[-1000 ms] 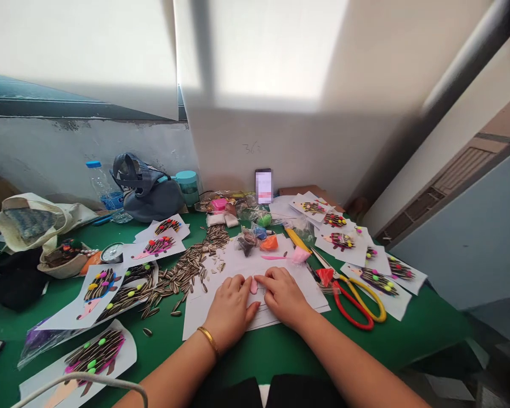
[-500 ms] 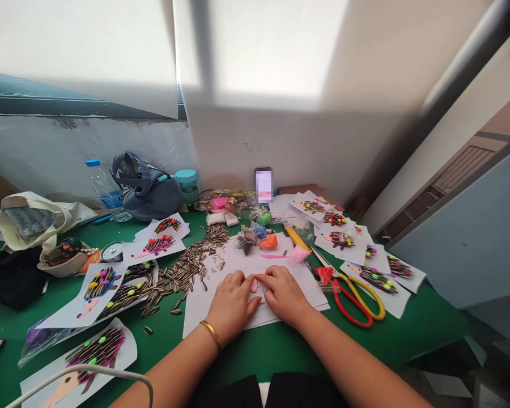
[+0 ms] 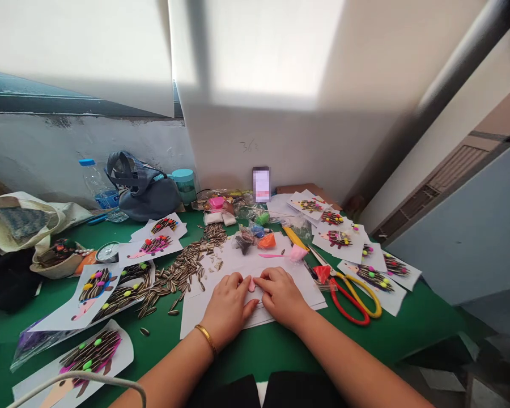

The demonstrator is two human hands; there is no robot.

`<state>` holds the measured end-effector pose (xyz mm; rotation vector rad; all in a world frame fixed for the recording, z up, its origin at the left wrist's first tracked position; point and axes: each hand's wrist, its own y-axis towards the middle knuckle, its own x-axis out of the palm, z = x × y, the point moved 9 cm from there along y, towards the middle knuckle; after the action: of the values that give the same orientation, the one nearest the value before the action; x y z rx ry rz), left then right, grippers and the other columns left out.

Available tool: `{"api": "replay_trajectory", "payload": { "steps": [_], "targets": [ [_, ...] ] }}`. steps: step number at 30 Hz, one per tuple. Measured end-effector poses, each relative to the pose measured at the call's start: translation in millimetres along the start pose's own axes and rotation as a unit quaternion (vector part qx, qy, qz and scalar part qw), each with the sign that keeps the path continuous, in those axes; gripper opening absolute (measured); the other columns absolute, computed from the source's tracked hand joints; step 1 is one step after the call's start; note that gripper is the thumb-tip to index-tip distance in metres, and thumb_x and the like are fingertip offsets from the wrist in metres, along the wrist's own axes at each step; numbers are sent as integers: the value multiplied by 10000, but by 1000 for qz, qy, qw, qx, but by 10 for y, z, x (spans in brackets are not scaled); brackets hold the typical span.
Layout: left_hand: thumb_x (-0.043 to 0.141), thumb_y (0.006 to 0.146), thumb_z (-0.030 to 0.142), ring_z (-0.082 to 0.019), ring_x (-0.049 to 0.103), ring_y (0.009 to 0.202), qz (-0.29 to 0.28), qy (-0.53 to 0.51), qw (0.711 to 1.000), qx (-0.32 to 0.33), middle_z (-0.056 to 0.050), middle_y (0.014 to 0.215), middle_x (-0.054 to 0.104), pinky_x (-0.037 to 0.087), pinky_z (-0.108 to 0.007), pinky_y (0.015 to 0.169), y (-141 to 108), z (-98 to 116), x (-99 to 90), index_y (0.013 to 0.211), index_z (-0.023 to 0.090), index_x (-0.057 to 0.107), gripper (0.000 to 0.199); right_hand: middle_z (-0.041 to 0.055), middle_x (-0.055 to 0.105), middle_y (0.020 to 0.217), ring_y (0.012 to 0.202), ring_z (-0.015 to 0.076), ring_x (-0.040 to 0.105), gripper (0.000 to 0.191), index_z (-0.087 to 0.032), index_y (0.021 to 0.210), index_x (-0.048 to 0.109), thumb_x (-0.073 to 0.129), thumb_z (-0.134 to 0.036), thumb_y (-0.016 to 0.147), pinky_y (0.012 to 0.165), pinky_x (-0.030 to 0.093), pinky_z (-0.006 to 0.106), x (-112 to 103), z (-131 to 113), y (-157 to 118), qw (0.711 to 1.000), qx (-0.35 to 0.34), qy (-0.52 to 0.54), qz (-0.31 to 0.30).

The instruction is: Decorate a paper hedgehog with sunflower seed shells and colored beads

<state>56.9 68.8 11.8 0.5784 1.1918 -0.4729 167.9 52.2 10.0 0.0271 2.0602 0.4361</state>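
A small flattened piece of pink clay [image 3: 251, 284] lies on the white paper [image 3: 195, 310] in front of me. My left hand [image 3: 230, 303] rests on the paper with its fingers bent, its index fingertip touching the clay's upper left edge and its thumb apart below. My right hand [image 3: 280, 294] touches the clay from the right with its index fingertip, the other fingers curled on the paper. Neither hand lifts anything. A larger pink clay lump [image 3: 297, 253] in clear wrap lies beyond my right hand. Orange clay [image 3: 266, 241] sits left of that lump.
Sunflower seeds [image 3: 178, 269] are heaped at the left. Red and yellow scissors [image 3: 352, 294] lie at the right. Hedgehog pictures [image 3: 89, 351] flank both sides of the green table [image 3: 161, 351]. A phone [image 3: 262, 184] leans on the wall, and a white cable [image 3: 110, 381] crosses the lower left.
The view has shifted slightly, so most objects appear a little further left. My index fingertips remain at the pink clay piece, with only a slight shift.
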Motion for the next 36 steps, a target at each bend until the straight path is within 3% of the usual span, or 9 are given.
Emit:
{"api": "replay_trajectory", "payload": {
  "steps": [12,25,31,36],
  "targets": [
    [614,826,352,-249,520,1030,-2,-20,1000,0,-80,1104,542,451,-415,919,-27,-27,-7,1202,217,539,407,51,598,978,947,215,482,444,-265,1099,691,550,-48,737,862,401,355,-63,-41,-59,1000,-15,-5,18],
    [658,789,279,-246,515,1095,23,-69,997,-13,-88,1174,529,453,-404,950,-39,-160,-4,1204,217,527,440,58,598,1000,960,224,483,472,-279,1114,681,537,-42,732,849,400,367,-38,-116,-107,999,-53,-10,-1],
    [729,736,363,-255,516,1039,34,-36,998,-23,-76,1107,566,444,-416,936,-29,-205,-69,1080,206,605,399,58,593,988,968,225,482,294,-237,899,715,555,-60,727,862,372,382,-75,-173,-131,998,-63,-11,12],
    [729,737,389,-255,509,1027,29,-19,999,-26,-76,1103,572,438,-417,929,-26,-200,-82,1071,200,615,400,53,582,965,942,217,468,348,-238,967,697,545,-47,719,832,377,358,-34,-181,-100,999,-48,-9,-7]
  ]
}}
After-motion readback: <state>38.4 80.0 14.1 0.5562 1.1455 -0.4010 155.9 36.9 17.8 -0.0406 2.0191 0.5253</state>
